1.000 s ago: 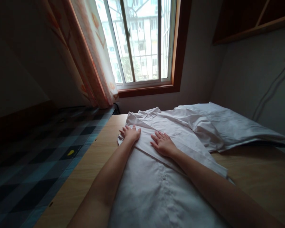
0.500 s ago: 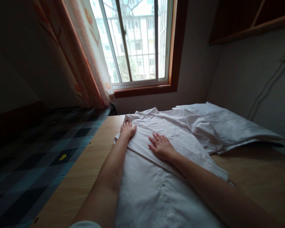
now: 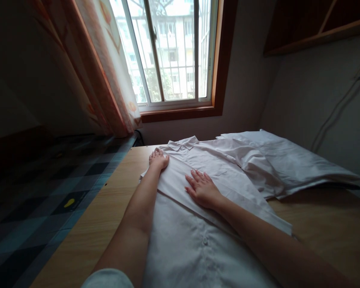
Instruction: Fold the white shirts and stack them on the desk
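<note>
Both hands flat, left hand point(image 3: 159, 160) at shoulder, right hand point(image 3: 201, 188) mid white shirt point(image 3: 198, 240).

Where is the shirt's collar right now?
In the head view, the collar lies at the far end of the white shirt, below the window, just right of the left hand.

Light wooden desk point(image 3: 108, 216) running up toward the wall. Pile of white fabric point(image 3: 288, 162), maybe a pillowcase, sitting at the far right of it. Big window point(image 3: 171, 52) straight ahead, reddish-brown wooden frame point(image 3: 219, 60), bars outside and an apartment block past them. Orange-patterned curtain point(image 3: 108, 72) pulled to the left side. Dark blue checkered blanket point(image 3: 42, 200) off to the left with a small yellow spot point(image 3: 69, 203) on it. Dark wooden shelf point(image 3: 312, 24) up top right, white cable point(image 3: 333, 120) down the grey wall.
</note>
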`<state>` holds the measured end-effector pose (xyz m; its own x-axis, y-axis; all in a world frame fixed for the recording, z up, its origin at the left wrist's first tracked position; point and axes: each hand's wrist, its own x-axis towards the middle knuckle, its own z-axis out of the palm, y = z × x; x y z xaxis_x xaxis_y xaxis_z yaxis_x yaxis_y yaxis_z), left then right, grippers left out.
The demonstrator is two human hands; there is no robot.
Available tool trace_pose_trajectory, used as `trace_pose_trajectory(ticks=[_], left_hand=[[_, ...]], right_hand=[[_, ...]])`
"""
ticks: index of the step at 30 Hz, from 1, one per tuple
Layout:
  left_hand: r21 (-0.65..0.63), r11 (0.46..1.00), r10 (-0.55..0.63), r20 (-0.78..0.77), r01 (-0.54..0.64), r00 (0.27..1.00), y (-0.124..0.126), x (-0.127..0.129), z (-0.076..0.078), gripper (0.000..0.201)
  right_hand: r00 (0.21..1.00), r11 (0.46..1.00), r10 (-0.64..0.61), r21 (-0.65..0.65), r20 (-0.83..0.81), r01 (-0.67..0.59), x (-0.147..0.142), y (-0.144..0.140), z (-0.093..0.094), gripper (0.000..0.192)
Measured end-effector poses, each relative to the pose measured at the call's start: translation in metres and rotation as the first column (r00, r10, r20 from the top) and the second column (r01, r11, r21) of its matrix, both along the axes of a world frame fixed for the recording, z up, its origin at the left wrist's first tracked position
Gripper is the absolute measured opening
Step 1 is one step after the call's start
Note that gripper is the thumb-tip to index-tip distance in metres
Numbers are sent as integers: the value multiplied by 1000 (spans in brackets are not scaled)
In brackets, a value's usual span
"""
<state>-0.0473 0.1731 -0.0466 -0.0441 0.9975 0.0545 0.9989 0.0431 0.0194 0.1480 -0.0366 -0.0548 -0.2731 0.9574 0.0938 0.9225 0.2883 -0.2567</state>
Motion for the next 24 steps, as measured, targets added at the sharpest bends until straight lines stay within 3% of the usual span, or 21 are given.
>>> trace_pose_trajectory(ticks=[15,20,24], left_hand=[[21,999,-34,2,34,999,34,-5,-6,76],[7,1000,-7,27,6,1000,39,-7,-2,71],[22,999,28,50,-30,998,37,-6,1,79]], right_hand=[[1000,1000,-6,-24,-11,5,-2,1,1,59],[1000,1000,-1,-25,-16,0,-1,2,0,59],[1000,999,-5,-39,-20,4,-1,3,-1,60]])
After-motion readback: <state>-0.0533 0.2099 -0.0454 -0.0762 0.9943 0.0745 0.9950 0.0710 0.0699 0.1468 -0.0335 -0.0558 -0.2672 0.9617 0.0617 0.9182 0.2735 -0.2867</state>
